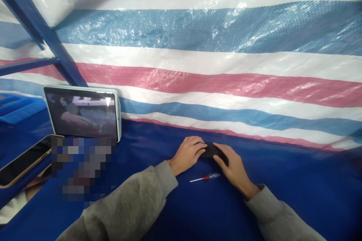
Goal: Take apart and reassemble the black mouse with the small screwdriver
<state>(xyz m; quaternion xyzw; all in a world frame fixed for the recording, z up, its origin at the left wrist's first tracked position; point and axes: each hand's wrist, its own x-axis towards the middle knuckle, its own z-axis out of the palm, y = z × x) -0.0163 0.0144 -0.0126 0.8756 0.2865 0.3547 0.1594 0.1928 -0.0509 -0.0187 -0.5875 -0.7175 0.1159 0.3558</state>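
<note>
A small dark, rounded object that looks like a computer mouse (pixel 209 150) lies low at the blue tabletop, between my two hands. The fingers of my left hand (pixel 190 152) are bent and pressed against its left end. Around its right end curl the thumb and fingers of my right hand (pixel 232 162), hiding part of it. Just nearer to me lies a small screwdriver (pixel 206 177) with a red and clear handle, its metal shaft pointing left. Neither hand touches the screwdriver.
To the left a tablet (pixel 82 113) in a pale case stands upright, its screen lit. Beside it are a phone (pixel 26 160), a blurred-out patch and a blue plastic tray (pixel 22 109). A striped tarp (pixel 198 30) hangs behind the blue table (pixel 181 214); a blue metal frame (pixel 36 22) rises at left.
</note>
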